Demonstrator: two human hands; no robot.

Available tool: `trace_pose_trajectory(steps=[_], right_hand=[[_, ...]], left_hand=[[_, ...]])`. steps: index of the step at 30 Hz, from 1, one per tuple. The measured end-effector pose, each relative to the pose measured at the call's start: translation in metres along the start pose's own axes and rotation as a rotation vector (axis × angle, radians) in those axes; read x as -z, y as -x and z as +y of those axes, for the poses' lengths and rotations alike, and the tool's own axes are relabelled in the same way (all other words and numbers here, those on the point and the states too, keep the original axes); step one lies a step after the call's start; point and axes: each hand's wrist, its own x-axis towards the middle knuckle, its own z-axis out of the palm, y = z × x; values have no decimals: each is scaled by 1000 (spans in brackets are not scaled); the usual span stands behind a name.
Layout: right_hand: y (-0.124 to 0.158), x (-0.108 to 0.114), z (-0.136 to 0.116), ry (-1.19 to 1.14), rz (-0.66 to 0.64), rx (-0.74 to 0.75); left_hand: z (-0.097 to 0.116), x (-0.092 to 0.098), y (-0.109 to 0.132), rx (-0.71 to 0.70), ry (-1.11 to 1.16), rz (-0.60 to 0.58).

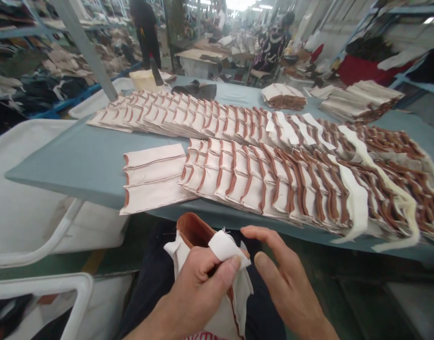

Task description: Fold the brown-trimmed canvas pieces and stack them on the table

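Note:
My left hand [199, 285] is closed round a brown leather piece with white fabric lining [217, 250], held over my lap below the table edge; thumb and fingers pinch the white lining. Just to its right, my right hand [286, 281] has its fingers apart and slightly curled, the fingertips close to the piece and holding nothing. On the grey-blue table [85, 163] ahead lie two long overlapping rows of the same pale pieces with brown edging [259, 177], and three flat pale pieces [153, 177] lie at the near row's left end.
White plastic bins [29, 198] stand left of the table. Stacks of pieces [359, 99] and a smaller pile [282, 94] sit at the table's far side, with a dark cloth [195, 89]. People stand and sit among shelves and worktables in the background.

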Motion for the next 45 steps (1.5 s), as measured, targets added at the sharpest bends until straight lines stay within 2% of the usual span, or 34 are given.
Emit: trace_pose_trajectory(steps=[3,6,11,13,15,17,19,21,23,28,31,35,40,45], right_hand=[[-13,-12,-23,-145,-98,58],[-18,-27,-35,-227,-82,35],[-23,-39,-24,-376,32,-111],[-25,-43,-15,-409,45,-185],[-22,-50,-6,-455,-9,-270],[-14,-60,2,-498,-88,-354],[-3,-70,8,-537,-151,-434],[7,-78,10,-585,-205,-506],[15,-83,9,-635,-260,-542],[25,-82,-8,-677,-303,-521],[25,-75,-26,-668,-312,-524],[17,-70,-43,-518,-234,-461],[9,-74,-28,-307,-150,-364],[14,-78,-18,-266,-160,-360]], left_hand=[[2,-2,0,-34,3,-35],[2,-4,-1,-38,51,-36],[-6,3,3,19,173,125],[-14,13,6,25,76,176],[-22,26,11,34,-66,190],[-28,41,17,36,-135,158],[-30,55,24,44,-166,77],[-28,64,30,73,-201,-7],[-24,70,34,127,-258,-43],[-20,70,37,131,-357,-16],[-20,65,32,109,-324,60],[-16,57,22,85,-222,178],[-9,54,18,39,-114,189],[-14,59,21,51,-11,136]])
